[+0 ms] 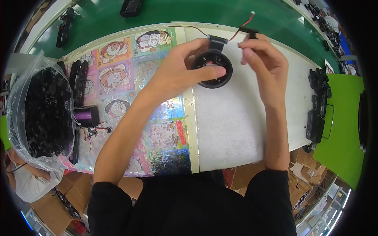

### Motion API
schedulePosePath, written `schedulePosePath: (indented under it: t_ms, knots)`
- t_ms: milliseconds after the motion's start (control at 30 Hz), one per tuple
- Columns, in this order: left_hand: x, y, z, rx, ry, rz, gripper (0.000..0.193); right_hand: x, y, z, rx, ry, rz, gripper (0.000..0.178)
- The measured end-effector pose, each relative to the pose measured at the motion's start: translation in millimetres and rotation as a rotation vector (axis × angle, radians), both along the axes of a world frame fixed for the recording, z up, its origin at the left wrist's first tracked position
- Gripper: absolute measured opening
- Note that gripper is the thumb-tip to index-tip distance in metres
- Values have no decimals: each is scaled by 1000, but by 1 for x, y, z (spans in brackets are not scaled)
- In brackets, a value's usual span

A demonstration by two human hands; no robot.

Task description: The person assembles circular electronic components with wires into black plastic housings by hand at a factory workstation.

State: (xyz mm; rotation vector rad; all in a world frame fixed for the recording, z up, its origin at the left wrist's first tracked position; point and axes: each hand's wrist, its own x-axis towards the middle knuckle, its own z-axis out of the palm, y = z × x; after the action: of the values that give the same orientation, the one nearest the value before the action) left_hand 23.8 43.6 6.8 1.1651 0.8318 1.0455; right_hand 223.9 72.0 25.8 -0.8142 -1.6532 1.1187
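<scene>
Holding separately — left hand (182, 73) the round black fan housing (215, 58), right hand (268, 63) a small black piece (250, 32), not yet together.

Brightly lit worktop (228, 133); my right fingers (263, 46) slightly blurred; glare on clear plastic bag (16, 108); edges bowed, corners black.

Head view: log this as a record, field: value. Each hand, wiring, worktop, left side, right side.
Left hand: grips round black fan part, thumb across its face
Right hand: raised beside it, small black piece at the fingers; exact grip partly hidden
Wiring: red wire between the two parts
Worktop: cartoon-print sheet left, white surface right
Left side: clear bag of black parts; purple cylinder
Right side: row of black parts
</scene>
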Motion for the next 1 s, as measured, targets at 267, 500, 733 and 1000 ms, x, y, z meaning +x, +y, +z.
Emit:
schedulePosePath:
  t_ms: [267, 500, 733, 1000]
  knots:
    - [0, -2, -5, 26, 23, -27, 48, -5, -7, 10, 23, -13, -18, 27]
    - [12, 0, -14, 198, -62, 107, 43, -13, -12, 18, 394, -471, -134, 28]
    - [8, -6, -8, 90, -12, 67, 28, -13, -10, 6, 476, -490, -167, 28]
    - [4, -7, -11, 67, -160, 14, 28, -29, -23, -5, -81, -121, -34, 23]
